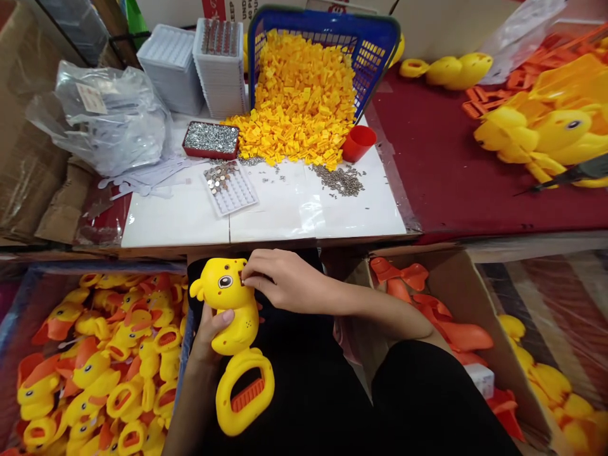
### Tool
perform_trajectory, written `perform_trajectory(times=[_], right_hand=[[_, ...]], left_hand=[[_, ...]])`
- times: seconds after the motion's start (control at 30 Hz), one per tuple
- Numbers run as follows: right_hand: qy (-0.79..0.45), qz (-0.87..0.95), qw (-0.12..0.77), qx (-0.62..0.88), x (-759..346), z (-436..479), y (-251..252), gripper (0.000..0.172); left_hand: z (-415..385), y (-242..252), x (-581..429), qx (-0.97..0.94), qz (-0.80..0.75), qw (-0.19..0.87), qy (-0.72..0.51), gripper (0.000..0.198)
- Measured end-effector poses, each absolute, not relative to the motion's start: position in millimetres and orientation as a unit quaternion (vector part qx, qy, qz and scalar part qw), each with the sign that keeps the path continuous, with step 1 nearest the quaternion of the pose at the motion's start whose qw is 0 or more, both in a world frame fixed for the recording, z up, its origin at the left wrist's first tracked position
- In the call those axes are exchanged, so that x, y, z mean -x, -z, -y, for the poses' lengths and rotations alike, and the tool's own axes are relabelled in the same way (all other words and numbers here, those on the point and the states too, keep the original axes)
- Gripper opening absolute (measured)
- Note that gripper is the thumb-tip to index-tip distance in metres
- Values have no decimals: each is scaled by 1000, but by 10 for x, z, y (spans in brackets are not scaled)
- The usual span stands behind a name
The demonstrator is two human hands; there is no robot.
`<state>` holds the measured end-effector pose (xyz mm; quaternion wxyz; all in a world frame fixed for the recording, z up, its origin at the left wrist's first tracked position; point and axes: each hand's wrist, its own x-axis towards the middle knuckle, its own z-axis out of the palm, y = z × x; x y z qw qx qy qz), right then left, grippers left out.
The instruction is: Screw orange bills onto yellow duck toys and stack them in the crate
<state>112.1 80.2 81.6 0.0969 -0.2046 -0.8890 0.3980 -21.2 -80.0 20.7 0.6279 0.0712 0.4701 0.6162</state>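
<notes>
A yellow plastic duck toy with a ring handle and an orange trigger rests over my lap. My left hand is wrapped around its back, the thumb lying on the body. At the front of the duck's head, my right hand pinches at the opening where a beak would sit. Whatever is between those fingertips is too small to make out. On the white work surface ahead lie a red tray of small metal parts, a white tray of button cells and a heap of small screws.
A blue basket spills small yellow parts beside a red cup. Finished-looking ducks fill a bin at left. Orange beak pieces lie in a box at right. A screwdriver rests on the red cloth.
</notes>
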Motion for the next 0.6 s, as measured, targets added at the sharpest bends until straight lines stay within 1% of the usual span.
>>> perform_trajectory(times=[0.1,0.2,0.27,0.33,0.43,0.6], right_hand=[[-515,820,146,201,-1157,-818,-779,9],[-627,734,159,207,-1193,-847,-770,6],[-650,717,156,196,-1221,-865,-784,7],[-622,749,155,169,-1248,-876,-813,8],[-544,814,148,143,-1273,-872,-872,12],[-442,875,91,173,-1260,-857,-975,17]], left_hand=[[862,-116,269,-84,-459,649,-601,67],[941,-24,315,-94,-441,675,-584,65],[967,-21,309,-90,-426,689,-579,65],[957,-78,273,-79,-418,692,-583,66],[891,-231,201,-76,-437,675,-590,70],[790,-407,144,-97,-484,643,-586,78]])
